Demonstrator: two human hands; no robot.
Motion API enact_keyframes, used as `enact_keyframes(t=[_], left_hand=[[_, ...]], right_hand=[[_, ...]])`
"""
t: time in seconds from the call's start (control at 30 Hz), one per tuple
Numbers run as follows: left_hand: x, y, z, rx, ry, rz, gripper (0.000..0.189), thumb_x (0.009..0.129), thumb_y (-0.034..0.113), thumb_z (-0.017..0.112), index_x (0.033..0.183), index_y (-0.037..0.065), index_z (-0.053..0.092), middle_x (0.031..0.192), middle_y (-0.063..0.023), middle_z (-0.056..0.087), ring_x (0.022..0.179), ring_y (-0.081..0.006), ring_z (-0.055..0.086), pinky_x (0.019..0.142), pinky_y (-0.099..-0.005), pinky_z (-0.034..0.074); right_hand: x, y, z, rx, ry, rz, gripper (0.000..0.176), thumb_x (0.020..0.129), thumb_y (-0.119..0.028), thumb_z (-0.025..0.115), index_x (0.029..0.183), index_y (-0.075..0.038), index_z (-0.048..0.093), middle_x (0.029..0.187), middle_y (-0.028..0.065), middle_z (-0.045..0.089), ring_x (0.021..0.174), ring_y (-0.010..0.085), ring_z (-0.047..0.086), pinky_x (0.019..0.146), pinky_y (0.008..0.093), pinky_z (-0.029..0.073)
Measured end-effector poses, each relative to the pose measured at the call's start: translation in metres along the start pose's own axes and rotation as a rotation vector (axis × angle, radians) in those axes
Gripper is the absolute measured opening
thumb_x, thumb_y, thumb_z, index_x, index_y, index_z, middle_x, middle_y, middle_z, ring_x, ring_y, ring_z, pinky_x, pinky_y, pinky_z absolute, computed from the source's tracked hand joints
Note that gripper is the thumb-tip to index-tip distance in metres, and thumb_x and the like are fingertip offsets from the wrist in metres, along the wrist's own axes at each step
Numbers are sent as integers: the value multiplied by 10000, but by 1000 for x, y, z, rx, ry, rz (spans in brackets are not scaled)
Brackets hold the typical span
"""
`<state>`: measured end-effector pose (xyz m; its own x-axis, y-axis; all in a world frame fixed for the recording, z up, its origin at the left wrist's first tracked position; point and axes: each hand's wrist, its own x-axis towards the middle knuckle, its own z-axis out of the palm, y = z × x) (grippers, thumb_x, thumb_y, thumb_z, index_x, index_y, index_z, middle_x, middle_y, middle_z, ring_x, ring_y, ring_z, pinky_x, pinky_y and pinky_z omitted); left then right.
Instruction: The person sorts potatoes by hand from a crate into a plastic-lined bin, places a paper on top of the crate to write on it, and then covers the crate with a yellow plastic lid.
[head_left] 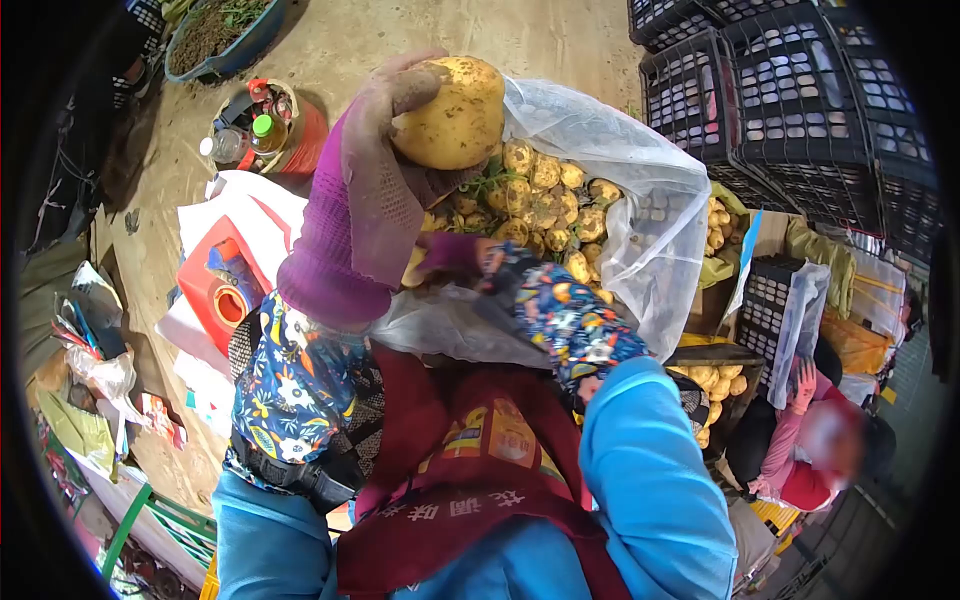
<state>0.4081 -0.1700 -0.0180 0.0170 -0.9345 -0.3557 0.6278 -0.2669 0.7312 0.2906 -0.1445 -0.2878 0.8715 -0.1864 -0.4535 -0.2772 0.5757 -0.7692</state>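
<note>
My left hand (385,160) wraps the yellow potato (455,112) above the plastic bag (645,200). My right hand (450,252) props its near rim open, grip hidden.

One big potato (455,115), one clear bag (650,230), one seated co-worker (810,440).

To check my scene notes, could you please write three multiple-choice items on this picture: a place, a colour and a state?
1. Where are the black crates? A upper right; B lower left; C centre.
2. What colour is the glove on the left hand? A green; B purple; C white.
3. The left hand is: A empty; B holding a large yellow produce piece; C flat on a crate.
Answers: A, they stack at upper right; B, the glove shows purple; B, its fingers wrap the piece.
</note>
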Motion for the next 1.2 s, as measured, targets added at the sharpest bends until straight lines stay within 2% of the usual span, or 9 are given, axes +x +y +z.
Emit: enact_keyframes(t=[0.13, 0.3, 0.4, 0.63, 0.87, 0.97, 1.03, 1.17, 1.2], left_hand=[[-3, 0, -7, -26, -22, 13, 497, 897, 290, 504, 1320, 30, 479, 1180, -127, 588, 1070, -256, 604, 864, -375, 500], [-2, 2, -8, -36, -23, -4, 499, 895, 298, 510, 1314, 27, 483, 1176, -140, 598, 1060, -267, 614, 850, -372, 510], [1, -2, -9, -46, 53, 27, 493, 886, 302, 526, 1301, 37, 495, 1179, -134, 599, 1063, -268, 614, 855, -371, 510], [3, 3, -7, -103, 45, 17, 484, 876, 309, 545, 1284, 51, 511, 1177, -122, 599, 1060, -266, 615, 846, -365, 518], [0, -2, -11, 12, 14, 50, 484, 886, 328, 537, 1286, 58, 511, 1176, -113, 596, 1072, -235, 602, 827, -351, 524], [-3, -1, -6, 20, 44, -65, 435, 914, 290, 504, 1282, 59, 515, 1183, -108, 592, 1080, -219, 596, 836, -359, 526], [-5, -3, -6, 97, 26, -90, 382, 941, 234, 462, 1273, 53, 519, 1191, -107, 586, 1082, -215, 594, 858, -363, 520], [-12, -32, -23, 797, -219, 247, 310, 990, 104, 356, 1235, 16, 524, 1203, -125, 570, 1106, -224, 577, 944, -320, 471], [-14, -36, -21, 862, -300, 257, 310, 993, 110, 355, 1234, 10, 523, 1203, -128, 570, 1111, -221, 571, 948, -310, 465]], right_hand=[[-87, -33, -11, 576, 129, 66, 470, 747, -89, 765, 1173, -75, 568, 1238, 105, 531, 1093, 273, 583, 888, 336, 520], [-113, 34, -77, 169, 281, -177, 374, 831, -71, 679, 1179, -46, 546, 1313, 118, 443, 1166, 270, 535, 918, 426, 520], [-115, -9, -55, 769, 368, -27, 448, 873, -77, 609, 1290, -98, 450, 1238, 115, 495, 1172, 278, 526, 946, 511, 486], [-101, -39, -26, 816, 515, -164, 334, 852, -39, 591, 1162, -118, 493, 1078, 81, 596, 985, 246, 623, 887, 427, 518], [-105, -40, -28, -521, 777, -502, 196, 938, -147, 538, 1107, -46, 535, 930, 107, 622, 932, 205, 633, 792, 328, 533], [-108, -51, -27, 95, 863, -577, 215, 960, -189, 506, 1134, -66, 531, 977, 107, 614, 904, 218, 642, 785, 339, 540], [-125, -109, 2, 1037, 663, -625, 243, 963, -212, 501, 1167, -81, 521, 1011, 106, 607, 903, 225, 642, 789, 353, 542], [-143, -116, 11, 701, 632, -662, 410, 902, -93, 522, 1299, -100, 422, 1112, 138, 579, 1009, 248, 598, 885, 436, 518], [-145, -120, 19, 581, 685, -738, 415, 847, -49, 566, 1248, -37, 462, 1085, 140, 596, 990, 230, 605, 897, 370, 505]])
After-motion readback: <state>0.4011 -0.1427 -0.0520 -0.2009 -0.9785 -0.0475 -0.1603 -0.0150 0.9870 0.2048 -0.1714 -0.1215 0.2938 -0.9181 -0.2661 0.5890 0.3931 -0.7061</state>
